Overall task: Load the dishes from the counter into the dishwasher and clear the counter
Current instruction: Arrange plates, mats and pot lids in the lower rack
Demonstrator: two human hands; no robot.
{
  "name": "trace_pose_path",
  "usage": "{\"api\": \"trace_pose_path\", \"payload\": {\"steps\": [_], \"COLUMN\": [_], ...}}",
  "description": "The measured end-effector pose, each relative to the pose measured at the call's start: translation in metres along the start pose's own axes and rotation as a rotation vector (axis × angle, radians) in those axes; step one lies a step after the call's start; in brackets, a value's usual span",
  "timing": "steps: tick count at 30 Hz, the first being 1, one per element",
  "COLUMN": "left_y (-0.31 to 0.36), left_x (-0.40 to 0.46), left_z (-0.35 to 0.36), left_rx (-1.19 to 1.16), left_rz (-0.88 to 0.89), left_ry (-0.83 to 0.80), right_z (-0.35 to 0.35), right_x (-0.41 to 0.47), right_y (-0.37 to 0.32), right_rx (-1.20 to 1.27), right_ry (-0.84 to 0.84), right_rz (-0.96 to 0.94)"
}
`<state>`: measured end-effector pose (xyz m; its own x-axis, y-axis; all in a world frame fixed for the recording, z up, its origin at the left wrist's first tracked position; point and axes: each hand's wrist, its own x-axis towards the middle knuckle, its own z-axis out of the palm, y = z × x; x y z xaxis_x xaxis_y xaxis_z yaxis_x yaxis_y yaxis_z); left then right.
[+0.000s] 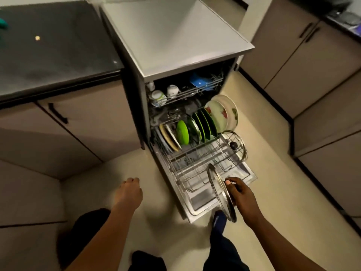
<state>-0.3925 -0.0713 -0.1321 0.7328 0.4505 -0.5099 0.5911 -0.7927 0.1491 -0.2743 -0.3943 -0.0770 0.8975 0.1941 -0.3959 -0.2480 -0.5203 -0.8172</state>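
The dishwasher stands open with its lower rack pulled out over the door. Green plates, cream plates and large floral dishes stand in the rack's back rows. A glass lid with a black knob leans at the rack's right side. My right hand grips a second glass lid on edge, over the rack's front right corner. My left hand hangs over the floor left of the door, fingers curled, holding nothing. Cups and a blue bowl sit in the upper rack.
A dark counter lies at the left with a green object at its far edge. Beige cabinets line the right side. My legs and a blue-socked foot stand on the pale floor before the door.
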Motion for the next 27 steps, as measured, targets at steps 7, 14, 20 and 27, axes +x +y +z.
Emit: {"api": "trace_pose_path", "payload": {"steps": [7,14,20,27], "left_y": [0.112,0.252,0.303,0.312], "left_x": [0.029,0.085,0.167,0.295], "left_z": [0.028,0.086,0.141,0.218], "left_rx": [0.016,-0.206,-0.296,-0.168], "left_rz": [-0.111,-0.092,-0.022,0.001], "left_ry": [-0.138,-0.176,-0.173,-0.148], "right_z": [-0.081,-0.118,-0.103,-0.057], "right_x": [0.085,0.214,0.324,0.425], "right_y": [0.05,0.075,0.109,0.2], "right_rx": [0.007,0.036,0.004,-0.114], "right_ry": [-0.033,-0.093,-0.059,-0.116], "right_rz": [0.061,0.045,0.011,0.005]}}
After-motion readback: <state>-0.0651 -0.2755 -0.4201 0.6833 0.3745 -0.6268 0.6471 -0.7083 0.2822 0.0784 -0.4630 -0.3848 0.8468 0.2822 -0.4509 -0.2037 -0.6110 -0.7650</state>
